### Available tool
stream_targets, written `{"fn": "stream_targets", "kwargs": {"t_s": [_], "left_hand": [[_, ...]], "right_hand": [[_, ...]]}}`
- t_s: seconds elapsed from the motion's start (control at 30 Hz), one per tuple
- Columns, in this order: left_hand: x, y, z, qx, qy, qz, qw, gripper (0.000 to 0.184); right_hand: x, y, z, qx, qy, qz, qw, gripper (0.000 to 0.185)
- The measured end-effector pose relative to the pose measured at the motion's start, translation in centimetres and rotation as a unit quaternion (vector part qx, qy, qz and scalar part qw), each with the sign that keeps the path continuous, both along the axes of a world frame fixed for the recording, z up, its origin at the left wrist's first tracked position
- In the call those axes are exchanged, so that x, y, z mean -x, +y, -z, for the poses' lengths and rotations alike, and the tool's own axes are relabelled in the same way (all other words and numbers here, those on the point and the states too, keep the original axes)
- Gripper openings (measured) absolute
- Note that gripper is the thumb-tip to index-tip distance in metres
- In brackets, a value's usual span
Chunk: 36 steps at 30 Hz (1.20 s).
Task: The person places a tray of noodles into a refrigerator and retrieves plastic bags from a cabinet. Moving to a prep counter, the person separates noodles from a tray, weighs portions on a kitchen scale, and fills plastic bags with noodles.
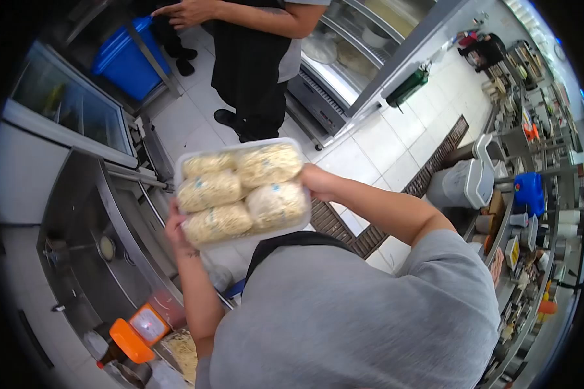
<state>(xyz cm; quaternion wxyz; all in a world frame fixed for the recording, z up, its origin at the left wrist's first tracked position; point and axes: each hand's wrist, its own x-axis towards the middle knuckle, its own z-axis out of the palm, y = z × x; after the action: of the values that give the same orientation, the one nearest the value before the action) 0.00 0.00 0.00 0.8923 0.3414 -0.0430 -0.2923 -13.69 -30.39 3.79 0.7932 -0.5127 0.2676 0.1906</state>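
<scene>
A translucent white plastic tub (292,229) is held up in front of my body, between both hands. Inside it lie several clear bags of pale shredded food (209,190), packed in two rows; I cannot make out exactly what the food is. My left hand (175,223) grips the tub's left side, its fingers partly hidden. At the opposite side, my right hand (318,182) is closed on the rim near the upper right corner.
Ahead stands another person in a dark apron (250,71), beside a glass-fronted fridge (350,52). A steel sink (87,194) runs along my left, with an orange container (131,340) at its near end. Loaded shelves (532,253) line the right. A floor grate (435,159) crosses the tiles.
</scene>
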Motion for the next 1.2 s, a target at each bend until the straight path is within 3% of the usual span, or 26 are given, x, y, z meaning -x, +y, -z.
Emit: {"fn": "stream_targets", "kwargs": {"t_s": [0.07, 0.1, 0.13, 0.2, 0.27, 0.3, 0.4, 0.47, 0.6, 0.7, 0.77, 0.97, 1.03, 1.13, 1.2], "left_hand": [[1.2, -2.1, 0.0, -0.060, 0.040, 0.038, 0.997, 0.051], [-7.6, -5.3, -1.7, -0.034, -0.055, 0.092, 0.994, 0.049], [-7.7, -7.3, -1.7, -0.014, -0.067, 0.147, 0.987, 0.048], [-6.5, -11.0, -1.7, -0.026, -0.055, 0.217, 0.974, 0.045], [-7.2, -15.7, -3.4, -0.095, -0.043, 0.247, 0.963, 0.042], [-7.9, -17.5, -3.4, -0.063, -0.050, 0.290, 0.954, 0.038], [-9.9, -23.1, -2.7, -0.035, -0.013, 0.383, 0.923, 0.034], [-7.7, -27.1, 1.3, 0.044, 0.024, 0.466, 0.884, 0.031], [-8.1, -31.7, -3.1, -0.027, -0.036, 0.497, 0.866, 0.020], [-10.6, -35.4, -3.2, -0.094, -0.059, 0.503, 0.857, 0.019], [-13.4, -37.1, -3.3, -0.180, -0.192, 0.459, 0.849, 0.027], [-24.0, -44.5, -4.6, -0.234, -0.226, 0.320, 0.890, 0.035], [-28.7, -48.0, -7.3, -0.234, -0.266, 0.267, 0.896, 0.038], [-36.5, -52.5, -11.4, -0.230, -0.339, 0.172, 0.896, 0.045], [-41.9, -56.6, -16.7, -0.233, -0.391, 0.116, 0.883, 0.051]], "right_hand": [[4.6, -0.2, -0.5, -0.018, 0.052, 0.087, 0.995, 0.036], [-1.6, -1.5, 0.1, -0.044, -0.039, 0.150, 0.987, 0.037], [0.2, -1.9, 0.5, -0.062, -0.030, 0.202, 0.977, 0.038], [4.9, -2.9, 0.2, 0.006, 0.022, 0.240, 0.970, 0.038], [6.9, -3.7, 1.0, 0.049, -0.006, 0.284, 0.958, 0.038], [7.7, -3.9, 1.9, 0.051, -0.014, 0.308, 0.950, 0.038], [8.4, -3.7, 1.3, -0.009, -0.020, 0.415, 0.910, 0.040], [12.3, -4.6, 0.4, 0.011, 0.000, 0.452, 0.892, 0.040], [11.2, -5.3, 1.2, -0.031, -0.028, 0.522, 0.852, 0.039], [10.6, -5.5, 3.3, -0.050, -0.060, 0.532, 0.843, 0.040], [10.5, -5.2, 3.9, -0.057, -0.056, 0.537, 0.840, 0.039], [8.1, -3.2, 4.8, -0.110, -0.068, 0.629, 0.767, 0.037], [7.2, -2.1, 4.5, -0.045, -0.069, 0.633, 0.770, 0.040], [4.7, 0.7, 4.4, -0.041, -0.084, 0.709, 0.699, 0.041], [1.6, 1.9, 4.3, -0.057, -0.104, 0.753, 0.648, 0.041]]}}
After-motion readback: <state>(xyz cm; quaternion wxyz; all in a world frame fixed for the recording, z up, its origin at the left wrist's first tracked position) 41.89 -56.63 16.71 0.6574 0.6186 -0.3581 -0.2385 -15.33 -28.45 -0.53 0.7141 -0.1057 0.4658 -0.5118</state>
